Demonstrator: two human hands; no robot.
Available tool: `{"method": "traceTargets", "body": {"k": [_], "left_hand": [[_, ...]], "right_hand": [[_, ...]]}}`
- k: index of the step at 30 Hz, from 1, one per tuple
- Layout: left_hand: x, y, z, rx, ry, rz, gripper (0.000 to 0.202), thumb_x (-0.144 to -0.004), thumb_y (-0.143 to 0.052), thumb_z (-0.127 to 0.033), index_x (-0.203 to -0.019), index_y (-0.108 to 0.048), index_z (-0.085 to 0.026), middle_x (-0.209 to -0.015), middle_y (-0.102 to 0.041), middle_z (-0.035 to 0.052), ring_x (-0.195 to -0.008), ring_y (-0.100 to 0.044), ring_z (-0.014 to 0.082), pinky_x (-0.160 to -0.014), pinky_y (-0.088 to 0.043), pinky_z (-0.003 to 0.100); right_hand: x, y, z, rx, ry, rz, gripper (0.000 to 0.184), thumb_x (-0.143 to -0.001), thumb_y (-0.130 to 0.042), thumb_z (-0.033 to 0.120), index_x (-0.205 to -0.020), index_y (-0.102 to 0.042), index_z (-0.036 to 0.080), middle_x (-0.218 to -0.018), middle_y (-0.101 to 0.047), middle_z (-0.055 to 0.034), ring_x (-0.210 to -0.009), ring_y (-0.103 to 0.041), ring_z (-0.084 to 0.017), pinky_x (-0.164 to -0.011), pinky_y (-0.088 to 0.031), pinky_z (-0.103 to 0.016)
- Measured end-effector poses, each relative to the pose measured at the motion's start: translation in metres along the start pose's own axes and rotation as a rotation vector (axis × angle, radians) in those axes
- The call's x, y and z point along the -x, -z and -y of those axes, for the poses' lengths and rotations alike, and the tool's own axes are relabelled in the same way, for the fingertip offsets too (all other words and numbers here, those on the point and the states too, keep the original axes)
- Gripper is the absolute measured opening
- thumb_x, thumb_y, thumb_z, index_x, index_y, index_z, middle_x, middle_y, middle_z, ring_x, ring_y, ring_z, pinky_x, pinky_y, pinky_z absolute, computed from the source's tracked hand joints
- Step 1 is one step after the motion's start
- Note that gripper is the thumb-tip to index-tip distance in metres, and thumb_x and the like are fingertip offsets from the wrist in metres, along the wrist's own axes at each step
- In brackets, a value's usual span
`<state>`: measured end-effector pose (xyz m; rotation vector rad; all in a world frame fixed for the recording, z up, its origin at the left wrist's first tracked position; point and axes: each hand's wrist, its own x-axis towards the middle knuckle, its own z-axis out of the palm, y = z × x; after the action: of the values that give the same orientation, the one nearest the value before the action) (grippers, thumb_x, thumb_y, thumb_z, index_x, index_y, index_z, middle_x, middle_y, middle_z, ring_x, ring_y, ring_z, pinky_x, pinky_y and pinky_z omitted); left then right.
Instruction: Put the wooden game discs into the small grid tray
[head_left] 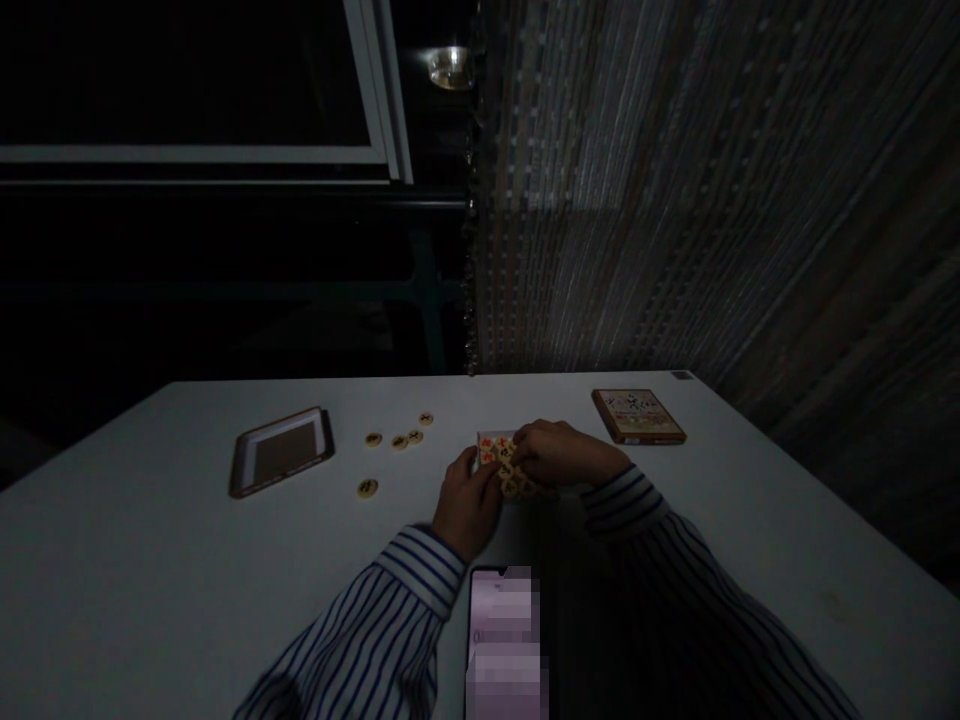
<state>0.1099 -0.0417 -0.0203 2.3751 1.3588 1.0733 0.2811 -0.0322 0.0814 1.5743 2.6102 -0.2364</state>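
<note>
A small light-coloured box (480,437) sits in front of me, filled with round Chinese chess pieces (505,452) that bear red and black characters. My left hand (466,505) is curled around its near left side, index finger along the edge and thumb over the pieces. From the right, my right hand (559,452) reaches over the box with bent fingers pressed together on a piece; the fingertips are partly hidden. Several loose chess pieces (400,441) lie on the table left of the box, with one nearer piece (367,488) apart from them.
A shallow brown-rimmed box lid or tray (326,432) rests at the left of the white table (135,560). At the back right lies a flat printed box (637,412). A lit phone (504,640) is between my forearms. Beyond the table hangs a string curtain (600,200); the room is dim.
</note>
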Motion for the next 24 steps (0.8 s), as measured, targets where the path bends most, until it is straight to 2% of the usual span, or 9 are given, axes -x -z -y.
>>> {"method": "traceTargets", "body": {"k": [8, 16, 24], "left_hand": [[-0.0010, 0.0020, -0.0022, -0.007, -0.043, -0.003, 0.031, -0.080, -0.041, -0.021, -0.104, -0.060, -0.018, -0.119, -0.044, 0.0117, -0.108, -0.043, 0.0242, -0.090, -0.039, 0.043], [-0.0014, 0.0012, -0.0012, -0.005, -0.054, 0.016, 0.033, -0.078, -0.042, -0.018, -0.106, -0.059, -0.019, -0.120, -0.043, 0.0117, -0.109, -0.042, 0.0244, -0.090, -0.039, 0.043], [-0.0012, 0.0020, -0.0019, -0.001, -0.028, 0.031, 0.033, -0.078, -0.041, -0.018, -0.106, -0.059, -0.018, -0.121, -0.043, 0.0120, -0.109, -0.042, 0.0247, -0.090, -0.038, 0.043]], "right_hand": [[-0.0004, -0.0014, 0.0017, 0.001, -0.005, 0.018, 0.028, -0.075, -0.044, 0.025, -0.094, -0.065, 0.027, -0.107, -0.059, -0.0045, -0.097, -0.053, -0.020, -0.079, -0.038, -0.029], [0.0010, 0.0020, 0.0045, -0.034, -0.060, 0.053, 0.027, -0.076, -0.046, 0.026, -0.096, -0.065, 0.025, -0.104, -0.061, -0.0053, -0.097, -0.053, -0.019, -0.081, -0.037, -0.028], [0.0007, 0.0007, 0.0034, 0.003, -0.018, 0.033, 0.029, -0.075, -0.044, 0.027, -0.096, -0.064, 0.026, -0.106, -0.060, -0.0058, -0.094, -0.054, -0.020, -0.079, -0.038, -0.030]]}}
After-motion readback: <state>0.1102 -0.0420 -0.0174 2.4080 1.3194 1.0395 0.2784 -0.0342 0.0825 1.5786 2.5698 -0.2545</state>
